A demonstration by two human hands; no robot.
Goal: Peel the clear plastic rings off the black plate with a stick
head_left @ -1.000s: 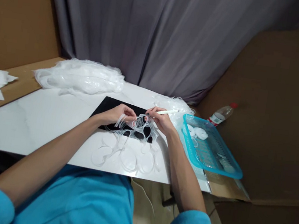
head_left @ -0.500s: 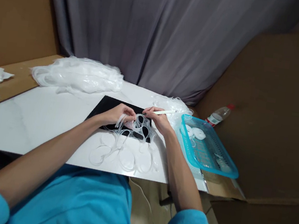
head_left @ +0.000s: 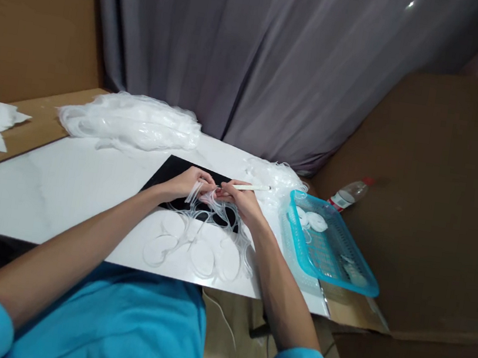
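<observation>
Partly hidden, the web [head_left: 191, 243], translucent and looped, lies on and before the mat [head_left: 166, 172]; the left hand [head_left: 188, 184] pinches its strands, the right hand [head_left: 240, 198] grips a pen [head_left: 250, 188], tip indistinct.

We had a broad way in over the left part of the bench [head_left: 41, 193], bare from the near edge back to the large white bundle [head_left: 135, 123] at the far edge. A narrower gap lay between that bundle and the smaller heap [head_left: 273, 175] to its right. Translucent loops [head_left: 201, 260] cluttered the near edge's middle, the blue basket [head_left: 340, 283] obstructed the right end, and the grey curtain [head_left: 221, 52] walled us off behind.
</observation>
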